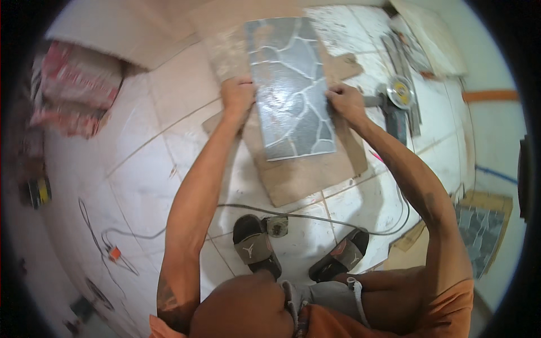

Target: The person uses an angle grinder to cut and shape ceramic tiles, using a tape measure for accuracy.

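Observation:
A rectangular grey tile (287,90) with a pale stone-like line pattern lies between my hands, its long side running away from me. My left hand (239,97) grips its left edge, the fingers closed at the rim. Across from it, my right hand (345,102) pinches the right edge between thumb and fingers. Beneath the tile are brown cardboard pieces (304,177); I cannot tell whether the tile rests on them or is slightly raised. Just right of my right hand, an angle grinder (395,107) with a yellow-centred disc lies on the floor.
A grey cord (304,216) crosses the tiled floor before my sandals (252,248). A small square block (277,226) lies beside the left sandal. Torn red-and-white bags (79,84) stand at the far left. Another patterned tile (479,234) leans at the right. An orange plug (114,253) lies left.

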`<control>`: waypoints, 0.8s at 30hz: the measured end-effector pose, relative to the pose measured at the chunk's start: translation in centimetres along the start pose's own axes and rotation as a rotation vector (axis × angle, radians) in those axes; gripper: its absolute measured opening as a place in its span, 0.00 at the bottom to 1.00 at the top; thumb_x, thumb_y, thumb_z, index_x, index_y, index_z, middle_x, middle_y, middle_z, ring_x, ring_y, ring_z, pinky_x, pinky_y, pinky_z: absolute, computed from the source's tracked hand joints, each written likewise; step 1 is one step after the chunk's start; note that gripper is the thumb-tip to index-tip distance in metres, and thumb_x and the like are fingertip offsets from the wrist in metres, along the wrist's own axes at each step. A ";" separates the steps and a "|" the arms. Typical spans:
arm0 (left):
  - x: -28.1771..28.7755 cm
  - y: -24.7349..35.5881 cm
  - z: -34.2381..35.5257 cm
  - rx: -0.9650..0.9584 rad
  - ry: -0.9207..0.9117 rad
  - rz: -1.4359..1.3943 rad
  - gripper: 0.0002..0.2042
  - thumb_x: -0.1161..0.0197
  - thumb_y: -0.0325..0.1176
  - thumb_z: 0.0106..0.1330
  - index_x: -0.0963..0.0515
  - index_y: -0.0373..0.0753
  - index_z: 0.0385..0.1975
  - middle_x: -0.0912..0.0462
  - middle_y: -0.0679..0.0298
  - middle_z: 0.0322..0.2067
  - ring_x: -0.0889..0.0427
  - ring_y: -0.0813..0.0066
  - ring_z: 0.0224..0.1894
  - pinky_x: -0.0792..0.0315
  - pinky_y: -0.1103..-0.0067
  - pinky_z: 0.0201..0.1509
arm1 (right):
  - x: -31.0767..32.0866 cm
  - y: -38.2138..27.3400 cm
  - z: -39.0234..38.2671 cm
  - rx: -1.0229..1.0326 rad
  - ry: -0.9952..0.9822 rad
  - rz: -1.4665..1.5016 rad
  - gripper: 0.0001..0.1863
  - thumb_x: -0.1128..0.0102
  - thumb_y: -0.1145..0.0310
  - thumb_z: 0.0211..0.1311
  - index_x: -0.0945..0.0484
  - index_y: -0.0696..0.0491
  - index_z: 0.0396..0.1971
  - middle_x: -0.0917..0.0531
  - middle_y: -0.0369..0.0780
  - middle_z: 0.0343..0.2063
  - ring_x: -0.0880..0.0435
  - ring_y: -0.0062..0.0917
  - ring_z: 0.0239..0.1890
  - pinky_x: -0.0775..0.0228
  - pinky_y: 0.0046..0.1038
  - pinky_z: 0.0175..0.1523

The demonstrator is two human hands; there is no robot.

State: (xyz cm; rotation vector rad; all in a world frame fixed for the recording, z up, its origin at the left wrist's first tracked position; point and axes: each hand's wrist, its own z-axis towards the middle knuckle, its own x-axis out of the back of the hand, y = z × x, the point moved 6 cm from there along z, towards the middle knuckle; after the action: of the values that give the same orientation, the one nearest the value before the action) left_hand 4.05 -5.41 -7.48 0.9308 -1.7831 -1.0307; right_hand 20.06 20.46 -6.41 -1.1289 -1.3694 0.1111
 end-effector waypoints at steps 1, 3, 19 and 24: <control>0.5 0.1 -0.5 -0.009 -0.006 -0.008 0.08 0.34 0.25 0.52 0.15 0.32 0.32 0.15 0.60 0.25 0.18 0.76 0.26 0.24 0.81 0.29 | -0.3 -0.8 -0.3 -0.003 -0.001 0.007 0.17 0.39 0.58 0.53 0.15 0.57 0.32 0.14 0.48 0.29 0.14 0.37 0.34 0.25 0.35 0.44; 0.2 0.3 -1.5 -0.016 -0.024 -0.057 0.09 0.34 0.23 0.54 0.17 0.28 0.35 0.16 0.60 0.27 0.18 0.78 0.27 0.24 0.84 0.28 | 0.0 -0.8 -0.5 -0.028 -0.031 0.028 0.17 0.37 0.59 0.55 0.15 0.57 0.37 0.14 0.47 0.30 0.14 0.35 0.34 0.25 0.32 0.43; 0.3 -1.5 -5.3 0.186 -0.075 -0.012 0.12 0.36 0.26 0.64 0.22 0.26 0.44 0.17 0.59 0.36 0.17 0.73 0.35 0.19 0.82 0.38 | -1.8 1.0 0.4 -0.151 -0.113 0.127 0.13 0.39 0.61 0.54 0.15 0.52 0.34 0.15 0.49 0.39 0.17 0.42 0.44 0.27 0.37 0.52; 0.5 -2.3 -5.1 0.228 -0.065 -0.042 0.11 0.36 0.27 0.66 0.21 0.26 0.43 0.17 0.60 0.36 0.18 0.75 0.36 0.20 0.83 0.38 | -0.8 0.2 0.2 -0.072 -0.109 0.089 0.13 0.37 0.59 0.55 0.15 0.51 0.36 0.16 0.48 0.39 0.17 0.42 0.46 0.27 0.37 0.53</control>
State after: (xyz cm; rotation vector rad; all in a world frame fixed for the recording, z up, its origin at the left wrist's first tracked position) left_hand 8.97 -8.15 -7.85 1.0878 -1.9727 -0.9057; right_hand 19.76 20.19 -7.21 -1.2607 -1.4291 0.1915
